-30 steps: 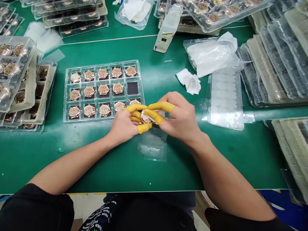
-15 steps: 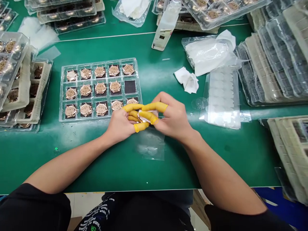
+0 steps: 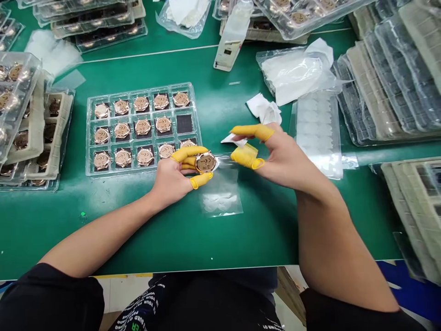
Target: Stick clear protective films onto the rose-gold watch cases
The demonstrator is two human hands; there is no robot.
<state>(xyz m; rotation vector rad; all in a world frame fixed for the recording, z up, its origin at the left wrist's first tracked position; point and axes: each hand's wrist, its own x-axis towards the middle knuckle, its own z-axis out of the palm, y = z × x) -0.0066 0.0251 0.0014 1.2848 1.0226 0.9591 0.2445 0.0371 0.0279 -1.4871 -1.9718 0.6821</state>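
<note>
Yellow finger cots cover fingertips on both hands. My left hand is closed around the edge of a rose-gold watch case, its marked back facing up. Off to the right, my right hand is apart from the case and has a small white wipe pinched in its fingers. A clear plastic tray of similar watch cases lies just beyond my left hand; one dark square pocket at its right side has no case in it. Below the held case is a clear plastic bag with whitish pieces inside.
Stacked trays of watch cases stand on the left. Stacks of clear trays line the right side. A crumpled tissue, a bag of white wipes, a plastic bottle and a clear sheet lie on the green table.
My right hand has drawn away from the watch case to the right with the white wipe. The case back now shows in my left hand, which has stayed in nearly the same place.
</note>
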